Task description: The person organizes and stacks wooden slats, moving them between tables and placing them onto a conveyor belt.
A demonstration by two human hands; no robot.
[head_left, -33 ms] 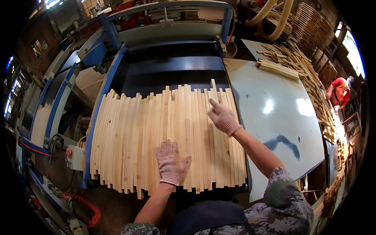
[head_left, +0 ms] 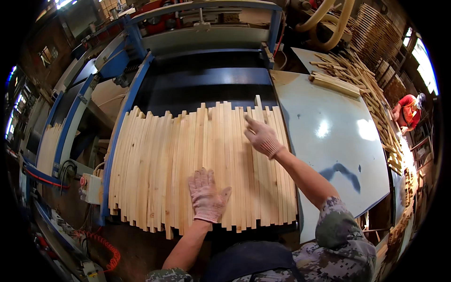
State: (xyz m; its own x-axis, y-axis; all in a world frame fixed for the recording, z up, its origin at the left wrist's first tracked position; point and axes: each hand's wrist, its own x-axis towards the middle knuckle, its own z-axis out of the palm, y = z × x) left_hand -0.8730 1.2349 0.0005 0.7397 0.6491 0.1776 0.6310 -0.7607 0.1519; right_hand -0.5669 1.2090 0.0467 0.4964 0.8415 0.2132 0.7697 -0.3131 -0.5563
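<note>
A row of pale wooden strips (head_left: 155,164) lies side by side on a black conveyor belt (head_left: 206,89), their ends uneven. My left hand (head_left: 206,195), in a pinkish knit glove, rests flat on the strips near the middle, fingers stretched out. Farther right, my gloved right hand (head_left: 263,137) is over the far part of the row, index finger extended toward the strip ends. Nothing shows in its grasp; whether it touches the wood is unclear. One strip (head_left: 258,103) beside it juts out beyond its neighbours.
Right of the belt is a grey sheet-topped table (head_left: 324,150) bearing a small strip bundle (head_left: 334,84). Beyond lie heaped loose strips (head_left: 376,113) and a person in red (head_left: 408,113). A blue machine frame (head_left: 117,136) and control box (head_left: 90,189) border the left.
My right hand has shifted slightly left and toward the far strip ends. My left hand stays flat in nearly the same place.
</note>
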